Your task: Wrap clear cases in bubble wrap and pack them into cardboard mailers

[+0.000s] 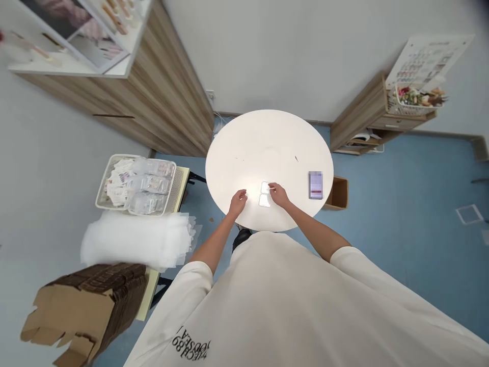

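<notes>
On the round white table (267,135) lies a small white two-panel piece with bright, glossy faces. Its upper panel (264,187) and lower panel (264,200) meet along a thin line; whether they are hinged is too small to tell. My right hand (278,194) has its fingertips closed on the right edge of the upper panel. Left of the piece, my left hand (238,201) rests at the table top with fingers loosely bent and apart, holding nothing visible.
A phone-like device with a lit screen (316,185) lies at the table's right, and a small dark object (296,159) farther back. A brown bin (338,193) stands below. To the left are a white basket (100,191) of packets, white wrapping sheets (133,239) and folded cardboard boxes (76,311).
</notes>
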Demonstrator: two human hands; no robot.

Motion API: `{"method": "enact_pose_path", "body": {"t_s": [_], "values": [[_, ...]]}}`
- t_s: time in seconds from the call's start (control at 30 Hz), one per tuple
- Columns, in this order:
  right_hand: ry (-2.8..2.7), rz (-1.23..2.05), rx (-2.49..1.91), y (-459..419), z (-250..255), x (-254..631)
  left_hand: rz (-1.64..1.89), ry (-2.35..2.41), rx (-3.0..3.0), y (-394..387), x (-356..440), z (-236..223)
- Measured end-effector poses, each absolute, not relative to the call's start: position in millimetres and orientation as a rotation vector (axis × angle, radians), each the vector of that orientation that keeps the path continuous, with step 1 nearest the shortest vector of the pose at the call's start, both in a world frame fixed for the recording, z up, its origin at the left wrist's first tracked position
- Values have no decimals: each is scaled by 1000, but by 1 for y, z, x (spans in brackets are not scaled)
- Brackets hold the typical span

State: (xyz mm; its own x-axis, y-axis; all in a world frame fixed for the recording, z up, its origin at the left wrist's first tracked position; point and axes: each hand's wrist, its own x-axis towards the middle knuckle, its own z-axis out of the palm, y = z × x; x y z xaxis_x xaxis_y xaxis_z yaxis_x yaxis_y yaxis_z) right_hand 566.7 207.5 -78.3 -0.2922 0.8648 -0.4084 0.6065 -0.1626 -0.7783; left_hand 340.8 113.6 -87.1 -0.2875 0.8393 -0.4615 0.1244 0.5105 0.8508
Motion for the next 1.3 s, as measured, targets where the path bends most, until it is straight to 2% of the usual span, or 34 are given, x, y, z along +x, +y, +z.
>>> {"method": "enact_pose_path", "body": {"t_s": [0.27, 0.47, 0.9, 1.1, 1.3], "values": [[-2110, 1433, -1307, 218, -24, 469, 1118, 1853, 884, 90, 276, -10], [-2245, 1468, -1061, 195, 15, 378, 1339, 1884, 908, 60, 206, 14], [-2322, 1375, -892, 135, 20, 156, 1509, 2158, 762, -12, -38, 12], [-2404, 1322, -850, 122, 20, 86, 1452, 2310, 527, -3, -133, -15], [-2463, 1292, -809, 128, 19, 41, 1244, 2486, 366, 23, -188, -41]]}}
